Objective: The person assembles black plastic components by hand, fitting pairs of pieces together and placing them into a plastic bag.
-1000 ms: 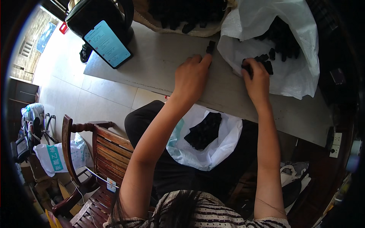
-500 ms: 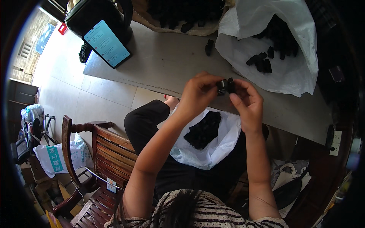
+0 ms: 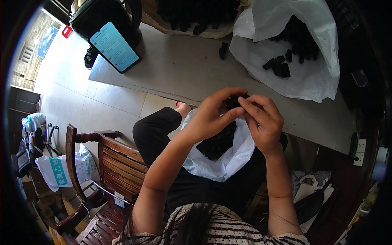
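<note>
Between my two hands is a small black piece (image 3: 233, 102), partly hidden by the fingers; its exact kind does not show. My left hand (image 3: 214, 115) is closed around it from the left, thumb stretched along its near side. The fingertips of my right hand (image 3: 264, 121) pinch it from the right. Below them, a white plastic bag (image 3: 241, 157) sits open on my lap with many black pieces (image 3: 216, 143) inside.
On the grey table (image 3: 175, 69) a large white bag (image 3: 255, 57) holds loose black pieces. Behind is a brown sack (image 3: 163, 27) of more pieces. One black piece (image 3: 223, 51) lies between. A lit phone (image 3: 115, 48) leans on a black kettle (image 3: 92, 18). A wooden chair (image 3: 122, 153) stands left.
Both hands have come down slightly and closer together. In the earlier frame the right hand held a dark part beside the left hand's; now the fingers of both meet around the black piece.
</note>
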Demonstrator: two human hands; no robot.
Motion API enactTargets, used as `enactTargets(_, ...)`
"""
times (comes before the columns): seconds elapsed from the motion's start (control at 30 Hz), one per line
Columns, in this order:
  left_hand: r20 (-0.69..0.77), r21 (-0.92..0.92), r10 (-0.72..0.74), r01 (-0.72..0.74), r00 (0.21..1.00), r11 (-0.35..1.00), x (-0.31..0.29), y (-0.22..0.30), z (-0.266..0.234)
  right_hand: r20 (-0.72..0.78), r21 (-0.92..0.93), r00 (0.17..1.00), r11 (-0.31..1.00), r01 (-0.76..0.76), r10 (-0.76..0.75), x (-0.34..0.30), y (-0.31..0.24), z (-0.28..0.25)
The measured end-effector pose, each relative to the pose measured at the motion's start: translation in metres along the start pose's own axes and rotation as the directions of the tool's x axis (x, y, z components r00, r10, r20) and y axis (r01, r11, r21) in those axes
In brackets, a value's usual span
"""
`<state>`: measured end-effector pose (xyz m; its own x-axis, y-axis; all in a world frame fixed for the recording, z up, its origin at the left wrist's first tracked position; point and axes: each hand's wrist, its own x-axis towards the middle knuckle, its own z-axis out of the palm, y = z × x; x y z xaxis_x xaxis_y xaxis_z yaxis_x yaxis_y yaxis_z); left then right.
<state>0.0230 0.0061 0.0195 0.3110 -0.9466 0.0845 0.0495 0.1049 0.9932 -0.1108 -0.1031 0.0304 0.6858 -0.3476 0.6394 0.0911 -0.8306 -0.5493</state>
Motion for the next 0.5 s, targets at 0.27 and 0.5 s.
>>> enactTargets(0.27, 0.069, 0.002, 0.002, -0.002, 0.998, 1.0, -0.007, 0.012, -0.004, 0.114, 0.095, 0.991, 0.992, -0.088, 0.077, 0.001, -0.007, -0.013)
enactTargets(0.5, 0.058, -0.022, -0.077, 0.079, 0.995, 0.997, -0.019, 0.019, 0.006, 0.34, 0.555, 0.84, 0.631, -0.541, 0.422, -0.022, 0.009, -0.016)
